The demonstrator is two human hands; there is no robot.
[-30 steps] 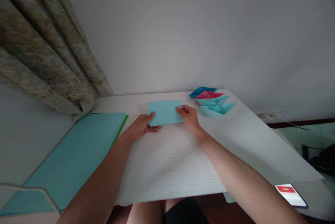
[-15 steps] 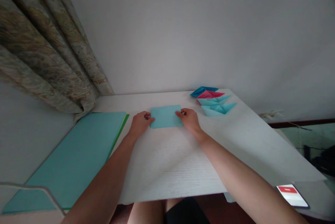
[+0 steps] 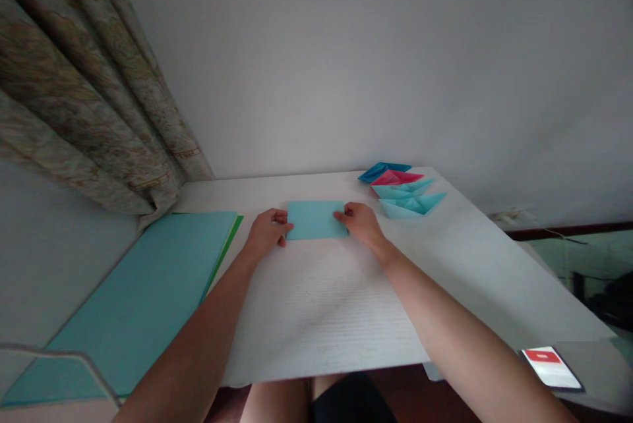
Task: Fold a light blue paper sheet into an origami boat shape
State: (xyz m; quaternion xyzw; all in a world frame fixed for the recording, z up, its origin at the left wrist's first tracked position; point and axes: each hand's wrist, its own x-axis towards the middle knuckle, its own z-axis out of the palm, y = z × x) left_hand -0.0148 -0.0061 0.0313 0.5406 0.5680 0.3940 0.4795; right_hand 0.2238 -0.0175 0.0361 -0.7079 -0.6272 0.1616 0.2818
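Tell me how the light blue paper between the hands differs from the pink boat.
The light blue paper is a flat rectangle; the pink boat is folded into a raised, pointed shape. The left hand and right hand touch the light blue paper, while neither touches the pink boat. Both look made of paper.

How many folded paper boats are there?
4, in a row at the far right of the table: dark blue boat nearest the wall, then pink boat, light blue boat, and second light blue boat in front. They overlap; one more could be hidden.
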